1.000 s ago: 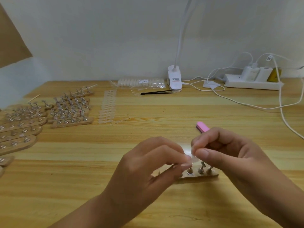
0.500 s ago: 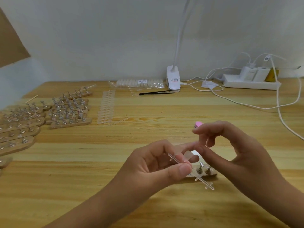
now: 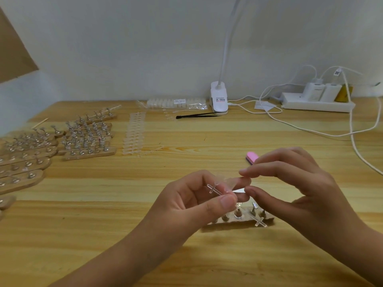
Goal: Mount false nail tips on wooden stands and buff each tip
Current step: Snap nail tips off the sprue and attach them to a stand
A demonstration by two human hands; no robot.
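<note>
My left hand [image 3: 192, 200] pinches a clear plastic sprue strip [image 3: 214, 189] between thumb and fingers, and a clear false nail tip [image 3: 227, 181] still hangs on it. The thumb and forefinger of my right hand [image 3: 294, 183] close around the free end of that tip. Just below the hands a short wooden stand [image 3: 238, 220] with several metal pegs lies on the table. The lower end of the strip [image 3: 260, 221] reaches down in front of it. A pink buffer block [image 3: 251, 156] lies behind my right hand, partly hidden.
Many wooden stands with pegs [image 3: 87, 139] lie in rows at the left. A strip of clear nail tips [image 3: 133, 134] and a bag of tips [image 3: 176, 103] sit beyond. Black tweezers [image 3: 196, 115], a clip lamp [image 3: 219, 99], a power strip [image 3: 317, 102] and white cables [image 3: 352, 129] occupy the back right.
My hands parted, baring the strip in my left hand. My right fingers then came back and closed on the nail tip. The strip sits slightly higher than before.
</note>
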